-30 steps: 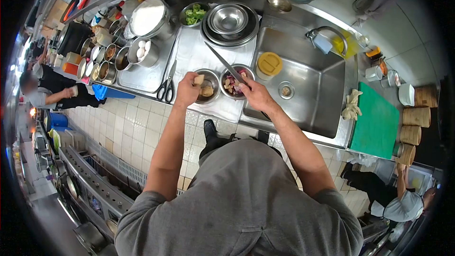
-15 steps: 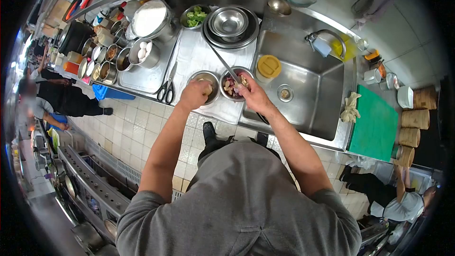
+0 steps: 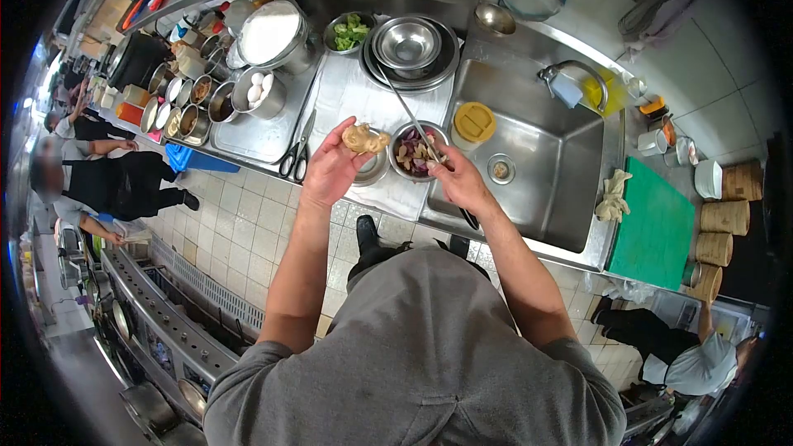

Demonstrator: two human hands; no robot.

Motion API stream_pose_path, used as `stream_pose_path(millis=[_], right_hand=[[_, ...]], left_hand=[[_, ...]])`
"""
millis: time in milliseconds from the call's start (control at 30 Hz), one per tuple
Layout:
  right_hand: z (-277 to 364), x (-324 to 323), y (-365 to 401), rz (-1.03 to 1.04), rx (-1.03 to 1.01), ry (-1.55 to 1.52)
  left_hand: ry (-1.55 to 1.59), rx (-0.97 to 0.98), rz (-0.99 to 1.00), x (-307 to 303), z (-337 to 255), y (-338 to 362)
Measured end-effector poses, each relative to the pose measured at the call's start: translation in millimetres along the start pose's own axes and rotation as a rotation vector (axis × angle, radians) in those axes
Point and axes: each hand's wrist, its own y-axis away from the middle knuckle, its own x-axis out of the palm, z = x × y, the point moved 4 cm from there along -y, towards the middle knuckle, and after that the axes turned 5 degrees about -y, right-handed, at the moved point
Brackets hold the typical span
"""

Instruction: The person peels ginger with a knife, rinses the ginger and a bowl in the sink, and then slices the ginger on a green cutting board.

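Note:
My left hand (image 3: 329,167) is closed around a knobbly pale-brown piece of ginger (image 3: 364,139), raised over a small metal bowl (image 3: 372,173). That bowl is partly hidden by the hand, and its contents hardly show. In my right hand (image 3: 465,186) is a long knife (image 3: 402,104). Its narrow blade points up and left across a second metal bowl, and its dark handle end sticks out below the hand. Purple and tan pieces (image 3: 415,151), perhaps shallot and garlic, fill this second bowl (image 3: 394,163).
Black scissors (image 3: 295,161) lie left of the bowls. Behind stand stacked metal bowls (image 3: 406,43) and a bowl of green vegetables (image 3: 349,33). A yellow-lidded tub (image 3: 474,123) sits by the sink (image 3: 545,173). Eggs (image 3: 259,87) are in a pot. Other people stand at left and lower right.
My left hand has come up out of the small bowl and turned palm-up, bringing the ginger into view. The right hand, still with the knife, has shifted slightly right and down.

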Motion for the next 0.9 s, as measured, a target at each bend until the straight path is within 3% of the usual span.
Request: stream_pose_path(millis=[233,433,500,633,700,833,900], right_hand=[[17.1,2.2,17.5,0.052,-0.061,-0.145],[24.4,-6.0,29.8,0.096,-0.082,-0.15],[33.7,-9.2,37.4,0.076,-0.107,-0.106],[27.2,-14.5,40.1,0.039,-0.133,-0.026],[32.6,-15.3,45.1,-0.072,-0.319,-0.016],[22.3,-22.4,50.8,-0.021,-0.254,-0.036],[17.7,-24.6,55.2,-0.006,-0.146,-0.122]], left_hand=[[-0.108,-0.029,-0.043,34.1,11.4,-0.6],[-0.165,-0.17,-0.073,59.7,19.4,-1.5],[-0.111,-0.088,-0.032,61.5,26.4,-2.9],[0.041,-0.11,0.015,65.8,32.6,-5.1],[0.121,-0.14,-0.001,67.6,32.4,-3.0],[0.247,-0.142,0.068,57.7,36.5,-0.9],[0.105,-0.105,0.044,51.6,39.6,-2.4]])
